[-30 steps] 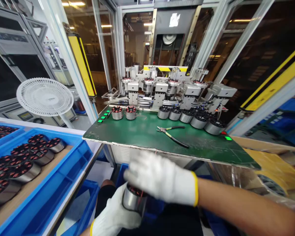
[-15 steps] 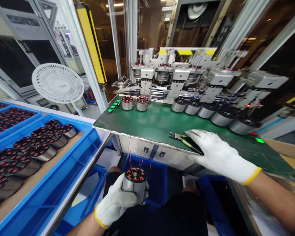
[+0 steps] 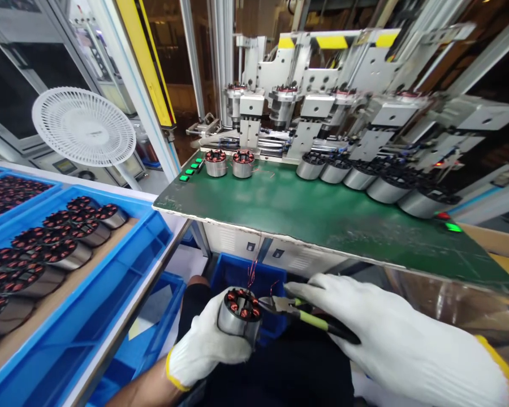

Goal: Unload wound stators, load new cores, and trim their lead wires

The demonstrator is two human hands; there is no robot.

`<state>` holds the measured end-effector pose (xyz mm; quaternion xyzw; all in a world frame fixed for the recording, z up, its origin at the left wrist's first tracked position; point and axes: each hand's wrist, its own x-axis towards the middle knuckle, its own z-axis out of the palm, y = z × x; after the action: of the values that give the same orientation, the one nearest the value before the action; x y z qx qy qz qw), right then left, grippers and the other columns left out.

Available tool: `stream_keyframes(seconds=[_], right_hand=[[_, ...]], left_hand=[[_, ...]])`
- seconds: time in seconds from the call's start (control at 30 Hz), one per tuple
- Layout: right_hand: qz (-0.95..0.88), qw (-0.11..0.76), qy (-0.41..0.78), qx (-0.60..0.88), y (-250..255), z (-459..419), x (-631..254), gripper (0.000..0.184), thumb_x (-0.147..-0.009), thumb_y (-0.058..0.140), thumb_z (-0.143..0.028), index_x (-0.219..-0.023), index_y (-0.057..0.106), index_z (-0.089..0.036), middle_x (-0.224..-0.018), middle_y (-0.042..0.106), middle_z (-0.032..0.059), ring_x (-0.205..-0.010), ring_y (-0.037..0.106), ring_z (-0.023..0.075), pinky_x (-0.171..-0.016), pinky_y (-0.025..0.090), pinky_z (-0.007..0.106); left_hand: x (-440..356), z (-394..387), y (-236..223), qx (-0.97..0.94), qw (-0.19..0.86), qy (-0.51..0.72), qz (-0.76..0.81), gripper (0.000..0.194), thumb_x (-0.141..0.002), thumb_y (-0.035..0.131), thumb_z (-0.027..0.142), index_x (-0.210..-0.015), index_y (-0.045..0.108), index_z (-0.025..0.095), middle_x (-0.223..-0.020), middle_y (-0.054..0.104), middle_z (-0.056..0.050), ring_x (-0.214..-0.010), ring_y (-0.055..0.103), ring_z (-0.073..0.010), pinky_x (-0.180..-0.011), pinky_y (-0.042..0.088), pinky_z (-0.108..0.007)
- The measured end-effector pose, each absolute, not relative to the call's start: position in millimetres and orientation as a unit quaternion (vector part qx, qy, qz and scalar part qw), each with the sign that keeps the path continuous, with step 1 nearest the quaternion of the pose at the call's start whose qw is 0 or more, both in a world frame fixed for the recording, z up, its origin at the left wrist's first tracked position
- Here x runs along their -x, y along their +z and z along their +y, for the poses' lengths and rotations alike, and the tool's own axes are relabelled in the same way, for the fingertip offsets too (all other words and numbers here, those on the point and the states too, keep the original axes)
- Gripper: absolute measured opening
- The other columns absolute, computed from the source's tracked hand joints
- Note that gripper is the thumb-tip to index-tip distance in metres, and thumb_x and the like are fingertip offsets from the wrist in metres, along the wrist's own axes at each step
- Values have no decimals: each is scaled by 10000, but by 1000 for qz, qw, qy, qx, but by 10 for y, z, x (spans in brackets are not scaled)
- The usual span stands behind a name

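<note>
My left hand (image 3: 210, 336), in a white glove with a yellow cuff, is closed round a motor stator (image 3: 240, 319). The stator has a silver metal shell, a black top and copper windings, and thin red wires (image 3: 251, 274) stick up from it. In my right hand (image 3: 365, 316), also gloved, is a pair of cutting pliers (image 3: 309, 317) with green and black handles. Their jaws are at the right rim of the stator, close by the wires. Whether the tips touch it I cannot tell.
Two wound stators (image 3: 242, 164) stand at the back left of the green worktop (image 3: 254, 203), and several bare cores (image 3: 356, 174) at the right. Behind them is a fixture machine (image 3: 307, 107). A blue tray (image 3: 152, 226) of stators lies left, near a white fan (image 3: 85, 127). A blue bin (image 3: 224, 271) sits below.
My right hand has lifted the pliers off the green worktop and brought them down to the stator. The left hand keeps its hold, with the stator slightly turned. The view has tilted down.
</note>
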<state>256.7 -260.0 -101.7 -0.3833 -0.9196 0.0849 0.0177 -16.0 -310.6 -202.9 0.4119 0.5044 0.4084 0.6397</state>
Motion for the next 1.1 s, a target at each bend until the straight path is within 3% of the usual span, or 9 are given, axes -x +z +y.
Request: stream_keyframes(seconds=[0.17, 0.37, 0.53, 0.63, 0.77, 0.93, 1.1], right_hand=[[-914, 3, 130, 385, -1006, -2616, -2466, 716, -707, 532, -116, -1374, 436, -360, -1265, 556, 41, -1049, 595, 259, -797, 534, 365], [-917, 3, 143, 373, -1031, -2627, -2376, 705, -728, 549, -138, -1381, 422, -369, -1263, 555, 41, -1048, 595, 258, -784, 527, 349], [-907, 34, 187, 375, -1142, -2672, -2359, 533, -752, 563, -166, -1262, 560, -324, -1101, 635, 45, -913, 636, 220, -773, 509, 313], [-887, 33, 243, 392, -1180, -2716, -2339, 465, -746, 568, -176, -1186, 610, -323, -1013, 670, 21, -841, 648, 205, -716, 513, 284], [-860, 4, 323, 395, -1110, -2726, -2320, 506, -688, 564, -142, -1163, 622, -309, -991, 694, -21, -790, 660, 184, -675, 526, 240], [-873, 65, 129, 466, -1095, -2712, -2443, 574, -727, 530, -190, -1285, 528, -327, -1198, 625, 33, -1004, 635, 268, -777, 564, 379], [-875, 33, 8, 484, -1215, -2777, -2496, 673, -671, 543, -197, -1323, 485, -353, -1187, 621, 86, -900, 668, 314, -595, 597, 422]], left_hand=[[207, -3111, -1848, -446, 608, 347, 558, 464, -467, 715, 112, -923, 691, 195, -743, 674, 14, -750, 623, -227, -655, 493, -288], [177, -3100, -1738, -443, 618, 321, 564, 612, -466, 670, 68, -1065, 655, 196, -789, 697, 16, -729, 615, -208, -606, 465, -258], [206, -3075, -1674, -439, 655, 293, 541, 598, -494, 685, 84, -1080, 642, 195, -793, 699, 14, -721, 609, -201, -597, 460, -258], [225, -3089, -1702, -446, 634, 280, 566, 686, -469, 695, 60, -1136, 611, 196, -854, 694, 10, -786, 613, -213, -637, 471, -261], [249, -3141, -1823, -467, 602, 313, 567, 771, -420, 721, 41, -1165, 599, 202, -992, 682, -19, -909, 608, -253, -783, 482, -305], [248, -3193, -1876, -450, 574, 400, 555, 822, -406, 720, 33, -1196, 569, 203, -1071, 660, -48, -990, 603, -281, -899, 459, -346], [197, -3244, -1764, -462, 510, 434, 581, 802, -411, 707, 40, -1179, 540, 205, -1071, 647, -60, -990, 603, -276, -954, 431, -376]])
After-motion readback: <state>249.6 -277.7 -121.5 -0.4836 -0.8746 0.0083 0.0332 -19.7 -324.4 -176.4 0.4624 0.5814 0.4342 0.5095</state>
